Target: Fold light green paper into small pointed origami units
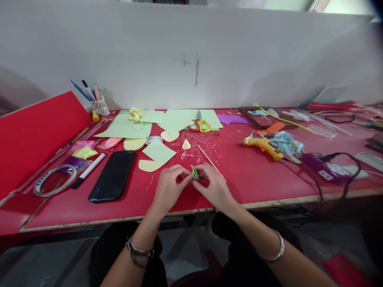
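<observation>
1. Green paper piece (195, 173): between the hands, just above the near part of the red surface (245, 183), its pointed tip up. It looks curled or folded
2. Handling, my judgement: very light, thin, fairly soft, little slip; a hard squeeze would crease it. Best hold is a light pinch at the lower sides, clear of the tip
3. Left hand (168, 185): from my remote view, thumb and fingertips are closed on the piece's left side, the rest loosely curled
4. Right hand (218, 187): similar pinch from the right; the hands nearly meet at the piece
5. Nearby I note a pale cone (186, 144) standing upright beyond the hands, and a thin stick (206, 154) beside the right hand
</observation>
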